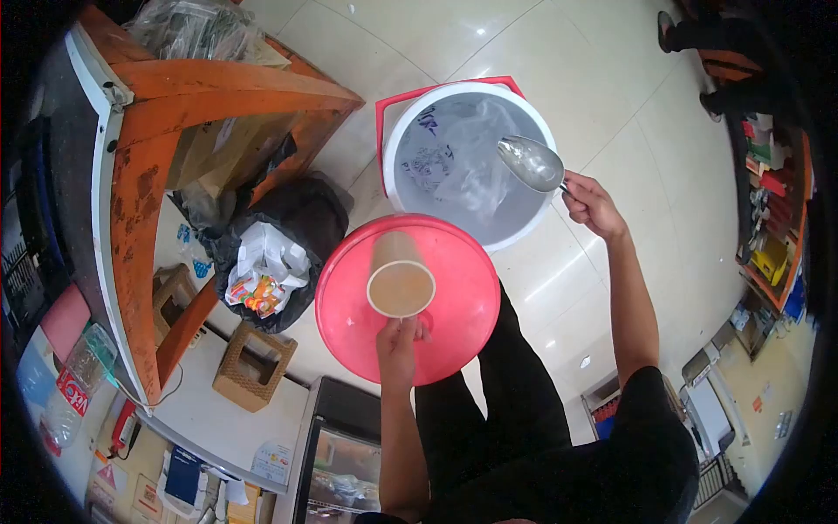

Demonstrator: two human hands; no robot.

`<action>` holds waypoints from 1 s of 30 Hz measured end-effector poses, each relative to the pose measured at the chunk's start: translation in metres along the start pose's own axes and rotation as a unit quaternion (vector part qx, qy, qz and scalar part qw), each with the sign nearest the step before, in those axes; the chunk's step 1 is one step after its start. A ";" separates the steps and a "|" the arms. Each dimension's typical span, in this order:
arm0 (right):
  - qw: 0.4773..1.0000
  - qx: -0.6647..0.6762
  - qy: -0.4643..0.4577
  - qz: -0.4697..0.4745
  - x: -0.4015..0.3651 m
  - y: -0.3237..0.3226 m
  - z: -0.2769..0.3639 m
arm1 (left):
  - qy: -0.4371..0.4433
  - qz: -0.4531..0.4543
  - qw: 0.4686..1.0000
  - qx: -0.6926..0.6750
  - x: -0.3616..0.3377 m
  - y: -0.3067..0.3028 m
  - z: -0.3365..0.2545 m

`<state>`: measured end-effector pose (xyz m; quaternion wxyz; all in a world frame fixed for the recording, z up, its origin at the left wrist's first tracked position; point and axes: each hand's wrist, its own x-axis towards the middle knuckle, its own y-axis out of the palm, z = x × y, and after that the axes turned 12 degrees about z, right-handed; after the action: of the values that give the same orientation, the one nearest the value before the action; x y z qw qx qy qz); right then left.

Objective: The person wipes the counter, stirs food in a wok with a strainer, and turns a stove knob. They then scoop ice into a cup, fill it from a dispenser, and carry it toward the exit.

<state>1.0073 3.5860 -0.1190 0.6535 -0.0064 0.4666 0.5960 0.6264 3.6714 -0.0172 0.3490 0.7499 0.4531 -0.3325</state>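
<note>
My right hand is closed around the handle of a shiny metal scoop, which hangs over the white bucket. Inside the bucket lies a crumpled clear plastic bag, and purple marks show on its wall. At the rim of a tall beige mug, my left hand has its fingers closed on the handle side. The mug's opening faces me and its inside looks light brown. Behind it is a round red lid, overlapping the bucket's near edge; what supports the lid is hidden.
A black trash bag with white and orange wrappers stands left of the lid. Beyond it is an orange wooden shelf. A woven tissue box sits lower left. At the upper right, a person's legs stand near another shelf.
</note>
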 end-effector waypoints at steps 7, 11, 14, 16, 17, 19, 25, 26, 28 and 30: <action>0.978 -0.201 0.002 0.063 -0.035 0.113 0.049 | -0.014 0.026 0.998 0.058 0.012 0.009 -0.016; 0.890 -0.450 -0.043 0.062 -0.029 0.183 0.051 | -0.015 0.029 0.998 0.049 0.017 0.011 -0.008; 0.848 -0.527 0.001 0.059 -0.031 0.216 0.063 | -0.007 0.036 0.998 0.046 0.015 0.007 -0.003; 0.871 -0.487 -0.069 0.016 -0.034 0.208 0.052 | 0.004 0.033 0.999 0.028 0.013 0.002 0.002; 0.880 -0.465 -0.101 -0.006 -0.036 0.205 0.047 | 0.006 0.030 0.999 0.027 0.011 -0.001 0.003; 0.916 -0.391 -0.076 -0.050 -0.023 0.196 0.043 | 0.009 0.028 0.999 0.022 0.008 -0.006 0.004; 0.870 -0.477 0.046 -0.118 0.110 0.051 -0.072 | 0.009 -0.006 0.999 -0.032 -0.005 -0.020 0.012; 0.815 -0.535 0.095 -0.200 0.129 0.020 -0.105 | 0.017 -0.004 0.999 -0.030 -0.009 -0.024 0.015; 0.756 -0.577 0.146 -0.271 0.137 0.007 -0.127 | 0.031 0.002 0.999 -0.024 -0.015 -0.034 0.020; 0.767 -0.567 0.155 -0.258 0.118 0.021 -0.116 | 0.035 -0.006 0.999 -0.024 -0.019 -0.041 0.022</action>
<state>0.9041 3.6178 -0.2457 0.5787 -0.5881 0.1193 0.5523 0.5782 3.6585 -0.0226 0.3488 0.7499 0.4771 -0.2973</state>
